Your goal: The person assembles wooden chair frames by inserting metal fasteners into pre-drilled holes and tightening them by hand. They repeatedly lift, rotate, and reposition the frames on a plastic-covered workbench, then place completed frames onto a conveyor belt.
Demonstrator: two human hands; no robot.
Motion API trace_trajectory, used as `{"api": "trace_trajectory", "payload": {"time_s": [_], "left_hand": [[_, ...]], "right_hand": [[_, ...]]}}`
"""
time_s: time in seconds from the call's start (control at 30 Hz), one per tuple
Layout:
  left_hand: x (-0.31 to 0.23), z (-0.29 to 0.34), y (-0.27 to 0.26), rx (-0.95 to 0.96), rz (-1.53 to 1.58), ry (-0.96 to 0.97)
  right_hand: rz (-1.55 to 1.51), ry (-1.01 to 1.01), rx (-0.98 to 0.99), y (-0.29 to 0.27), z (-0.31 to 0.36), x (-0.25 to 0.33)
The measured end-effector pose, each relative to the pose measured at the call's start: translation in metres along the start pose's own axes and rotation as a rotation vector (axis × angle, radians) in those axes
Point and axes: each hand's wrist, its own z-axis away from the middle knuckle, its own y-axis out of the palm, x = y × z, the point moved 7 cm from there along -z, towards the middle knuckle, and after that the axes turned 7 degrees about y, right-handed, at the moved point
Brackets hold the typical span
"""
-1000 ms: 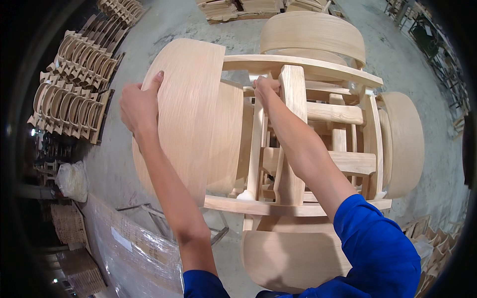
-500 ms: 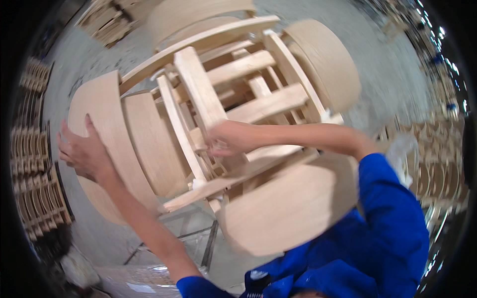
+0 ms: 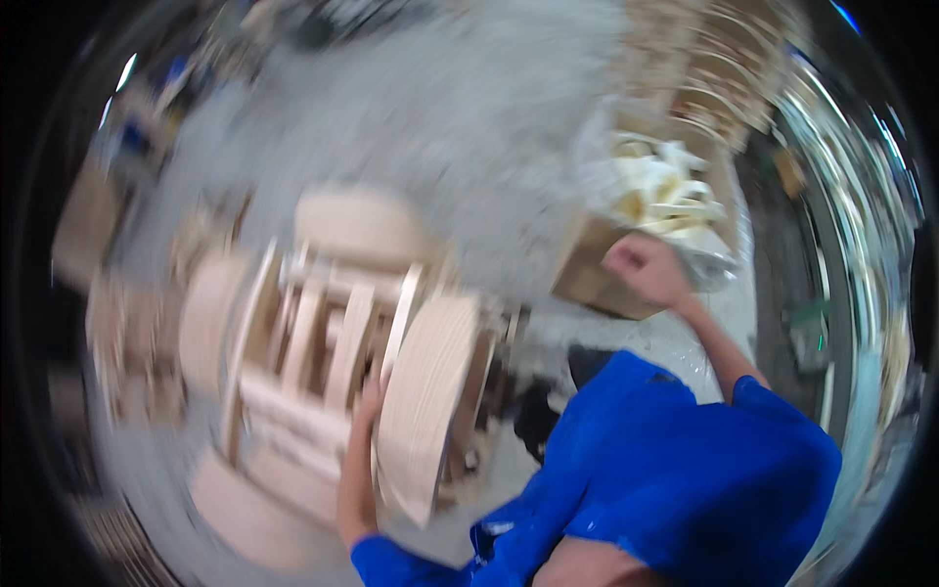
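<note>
At the lower left stands a stack of pale wooden frames (image 3: 347,342) with crossbars and curved plywood panels around its sides. My left hand (image 3: 370,396) touches the near right rail, beside a curved panel (image 3: 430,396); blur hides how its fingers lie. My right hand (image 3: 648,269), off to the right, has its fingers curled in. Whether anything is inside them I cannot make out. Just beyond that hand is a cardboard box (image 3: 597,259) lined with clear plastic, filled with white and yellowish pieces (image 3: 670,186) whose kind is blurred.
Several curved wooden parts (image 3: 719,73) are stacked behind the box. More wooden pieces (image 3: 137,342) stand left of the frames. Grey concrete floor (image 3: 440,117) stretches ahead. Long pale strips (image 3: 851,245) run along the far right.
My view has swung right, bringing the box into sight. My right hand has left the frames for the box's near side. My left hand has moved from an outer panel to the near right rail.
</note>
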Motion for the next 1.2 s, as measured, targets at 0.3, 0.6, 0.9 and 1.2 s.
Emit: {"api": "trace_trajectory", "payload": {"time_s": [0.3, 0.6, 0.9, 1.2], "left_hand": [[-0.272, -0.146, 0.041, 0.057, -0.312, 0.130], [-0.848, -0.178, 0.404, 0.430, 0.064, 0.799], [-1.082, -0.027, 0.731, 1.161, -0.041, 1.160], [-1.482, -0.026, 1.012, 1.054, 0.525, 1.142]], "right_hand": [[0.091, 0.380, -0.027, -0.172, 0.171, -0.287], [0.087, 0.989, -0.860, -0.471, 0.455, -0.500], [-0.274, 0.951, -0.978, -0.588, 0.471, -0.690], [-0.222, 1.180, -1.049, -0.822, 0.571, -0.899]]}}
